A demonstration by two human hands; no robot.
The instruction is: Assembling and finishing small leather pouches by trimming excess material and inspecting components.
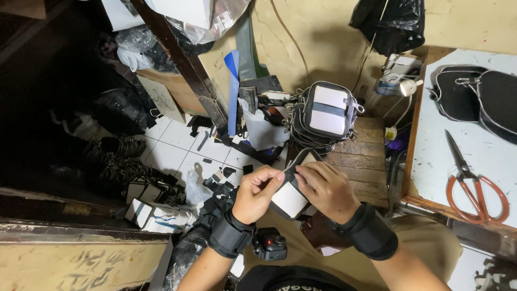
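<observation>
A stack of pouches (pixel 323 116) stands on the bench (pixel 366 167) behind both hands; scissors (pixel 474 183) lie on the surface (pixel 484 145) at right.
</observation>
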